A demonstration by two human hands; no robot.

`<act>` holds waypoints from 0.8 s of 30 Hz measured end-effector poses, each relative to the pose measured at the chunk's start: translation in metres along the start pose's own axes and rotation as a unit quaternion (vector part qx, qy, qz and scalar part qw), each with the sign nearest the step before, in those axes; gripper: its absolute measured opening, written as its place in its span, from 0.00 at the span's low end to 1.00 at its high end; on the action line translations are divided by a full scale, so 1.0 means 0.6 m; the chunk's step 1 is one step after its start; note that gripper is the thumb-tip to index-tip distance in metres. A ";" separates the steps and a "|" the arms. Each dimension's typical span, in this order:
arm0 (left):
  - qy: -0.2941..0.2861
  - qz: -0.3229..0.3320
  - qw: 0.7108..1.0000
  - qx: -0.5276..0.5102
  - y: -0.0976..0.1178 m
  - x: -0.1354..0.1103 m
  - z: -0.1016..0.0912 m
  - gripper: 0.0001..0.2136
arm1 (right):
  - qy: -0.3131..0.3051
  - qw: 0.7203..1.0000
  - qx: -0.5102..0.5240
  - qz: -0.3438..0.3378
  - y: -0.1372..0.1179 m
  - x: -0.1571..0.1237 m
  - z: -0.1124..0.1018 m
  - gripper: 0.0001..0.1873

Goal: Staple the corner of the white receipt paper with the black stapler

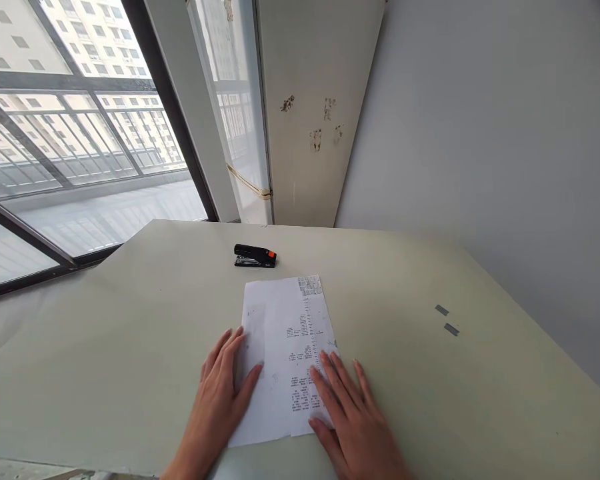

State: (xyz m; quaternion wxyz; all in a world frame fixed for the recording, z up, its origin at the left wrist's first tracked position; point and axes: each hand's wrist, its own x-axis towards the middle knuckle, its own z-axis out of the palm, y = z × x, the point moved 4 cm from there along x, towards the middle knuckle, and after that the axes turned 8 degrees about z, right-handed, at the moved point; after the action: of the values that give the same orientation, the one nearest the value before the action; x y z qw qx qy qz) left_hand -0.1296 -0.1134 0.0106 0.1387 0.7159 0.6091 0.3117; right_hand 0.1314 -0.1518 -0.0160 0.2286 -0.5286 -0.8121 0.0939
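Flat on the bench (390,287), near its middle, lay the white paper (275,347), with its long sides running from near to far. Its near edge had a slight step, though I could not tell whether there was one sheet or several. Dark print ran down its right half, and a dense block of small text (310,285) filled the far right corner.

The left hand (223,383) rested along the left edge; its grip was spread, with the thumb out over the paper and the fingers close together by the border. The right hand (353,417) lay palm down over the near right part, its grip spread as well, the fingers fanned across the print and the right margin. Neither grip was pinching anything that I could see.

Beyond the far edge, slightly left and apart from the paper, sat a black stapler (255,256) with an orange patch at its right end. Well to the right, two grey strips (451,329) lay near each other on the bench. A grey wall (480,133) rose at the far right.
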 end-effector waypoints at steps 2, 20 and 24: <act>-0.003 -0.007 1.000 0.007 -0.012 0.003 -0.006 0.25 | 0.008 1.000 0.019 -0.005 0.005 -0.003 -0.007 0.44; 0.000 -0.004 0.999 0.051 -0.060 0.006 -0.030 0.22 | 0.094 0.973 0.103 0.183 0.096 -0.088 -0.056 0.20; 0.002 0.005 0.998 0.067 -0.057 0.005 -0.031 0.21 | 0.099 0.978 0.084 0.163 0.090 -0.085 -0.058 0.18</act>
State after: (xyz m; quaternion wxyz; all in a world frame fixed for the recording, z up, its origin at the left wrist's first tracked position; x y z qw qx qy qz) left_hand -0.1678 -0.1063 0.0060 0.0879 0.7261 0.6252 0.2724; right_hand 0.2089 -0.1778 -0.0206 0.3328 -0.6395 -0.6776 0.1454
